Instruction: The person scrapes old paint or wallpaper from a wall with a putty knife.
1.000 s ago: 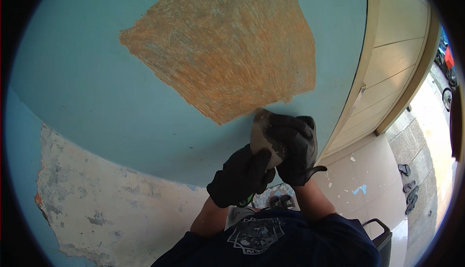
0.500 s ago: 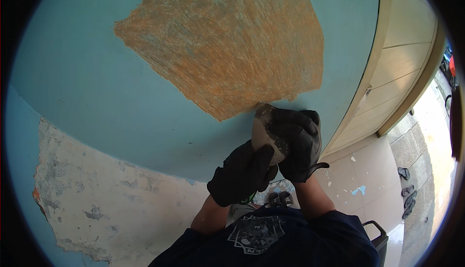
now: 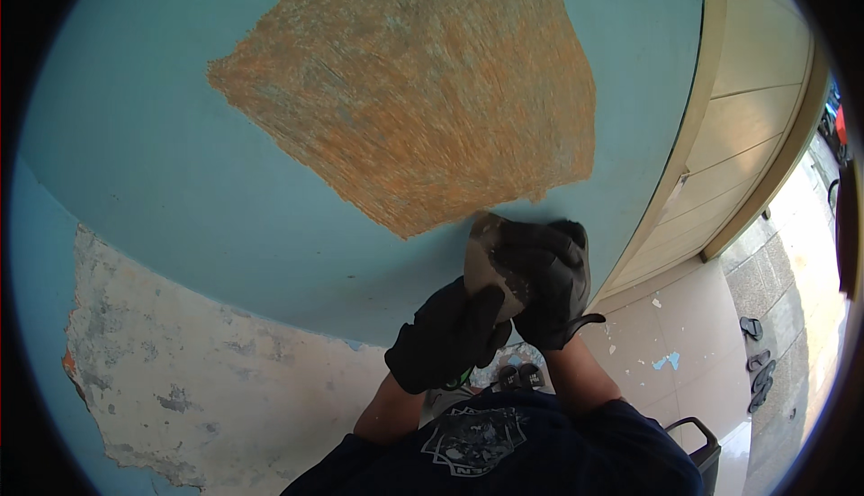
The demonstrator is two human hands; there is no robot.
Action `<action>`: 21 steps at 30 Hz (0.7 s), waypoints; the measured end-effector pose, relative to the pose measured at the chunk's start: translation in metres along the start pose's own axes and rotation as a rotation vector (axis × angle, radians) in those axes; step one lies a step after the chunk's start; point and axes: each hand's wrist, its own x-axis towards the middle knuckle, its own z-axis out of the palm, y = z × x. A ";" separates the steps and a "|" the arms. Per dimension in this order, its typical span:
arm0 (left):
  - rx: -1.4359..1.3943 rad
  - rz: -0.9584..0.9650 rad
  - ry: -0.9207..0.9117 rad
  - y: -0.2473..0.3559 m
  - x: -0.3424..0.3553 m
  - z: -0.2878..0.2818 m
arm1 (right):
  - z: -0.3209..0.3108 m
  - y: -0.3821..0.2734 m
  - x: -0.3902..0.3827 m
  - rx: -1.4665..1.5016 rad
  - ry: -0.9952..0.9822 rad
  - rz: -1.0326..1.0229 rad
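Both hands wear black gloves and meet at a flat grey-brown piece (image 3: 486, 273) with dark smears along its side; its exact kind I cannot make out. My left hand (image 3: 445, 334) pinches its lower end with the thumb on top. Around its right side, my right hand (image 3: 551, 278) is closed, the fingers bent over it. The piece's upper tip sits at the lower edge of a rough orange-brown scraped patch (image 3: 432, 100). Smooth blue-green paint (image 3: 261, 199) surrounds that patch. Part of the piece is hidden under the gloves.
A peeling whitish wall section (image 3: 216, 379) lies at lower left. To the right stands a cream panelled door (image 3: 738, 145). Paint flakes (image 3: 666, 361) are scattered on the tiled floor. Several sandals (image 3: 761, 383) lie farther right, and a dark chair (image 3: 702, 446) is near my right side.
The view has shifted slightly, so the patch and both hands appear a little lower. My hands keep the same hold on the grey-brown piece, still near the patch's lower edge.
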 end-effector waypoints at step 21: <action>0.074 -0.038 -0.038 0.004 -0.011 0.003 | 0.000 0.001 -0.008 0.039 -0.026 0.021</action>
